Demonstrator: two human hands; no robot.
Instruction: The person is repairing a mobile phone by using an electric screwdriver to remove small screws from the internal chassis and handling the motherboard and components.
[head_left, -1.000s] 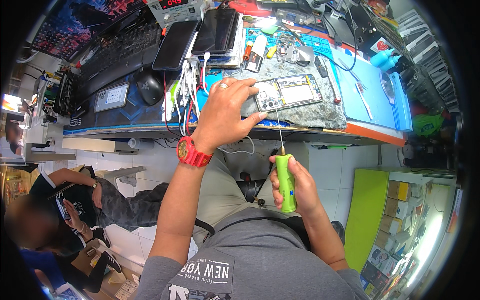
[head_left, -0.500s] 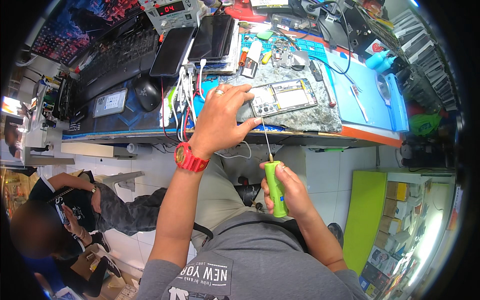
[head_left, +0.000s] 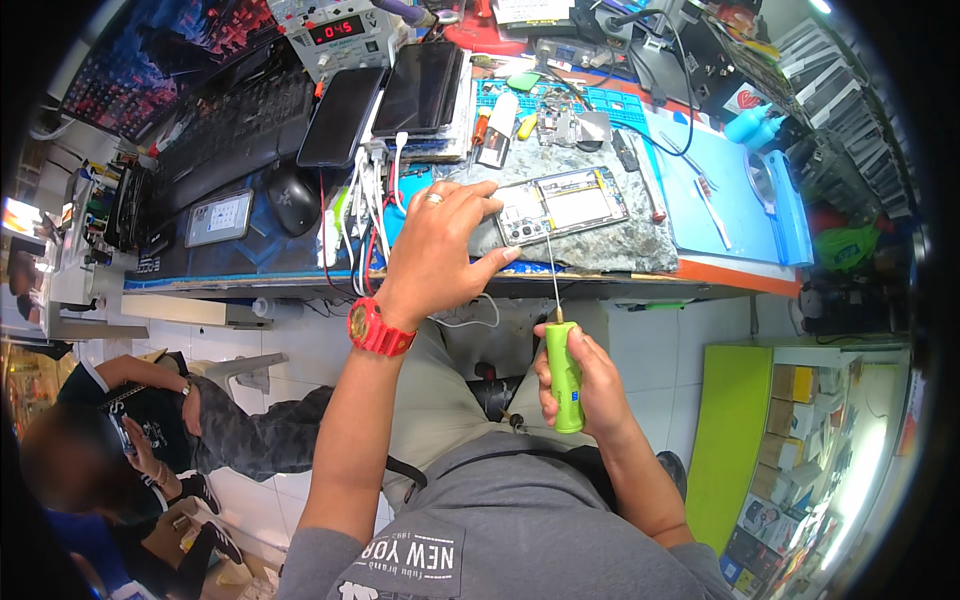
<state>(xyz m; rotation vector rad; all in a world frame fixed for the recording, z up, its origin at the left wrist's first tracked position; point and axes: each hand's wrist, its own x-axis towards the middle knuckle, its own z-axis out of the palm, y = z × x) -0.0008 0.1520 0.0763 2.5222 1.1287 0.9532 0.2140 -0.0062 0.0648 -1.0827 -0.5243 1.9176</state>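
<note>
An opened smartphone (head_left: 575, 207) lies tilted on the grey mat, its inner parts and silver battery area showing. My left hand (head_left: 443, 235) grips its left end, fingers at the far edge and thumb by the near edge. A red watch is on that wrist. My right hand (head_left: 590, 385) is wrapped round the bright green handle of a thin tool (head_left: 565, 375) that looks like a long screwdriver. Its metal shaft points away from me, with the tip at the phone's near edge, right of the camera rings. Whether the tip is inside a gap is too small to tell.
Behind the phone lie a small circuit board (head_left: 575, 130), an orange-handled tool and a white bottle. Two dark phones (head_left: 418, 90) rest on a stack at left, beside white cables (head_left: 375, 205). A blue mat (head_left: 700, 190) lies right. A seated person (head_left: 150, 430) is at lower left.
The tool's tip has moved right along the phone's near edge, and my right hand has shifted right with it. My left hand keeps its place at the phone's left end.
</note>
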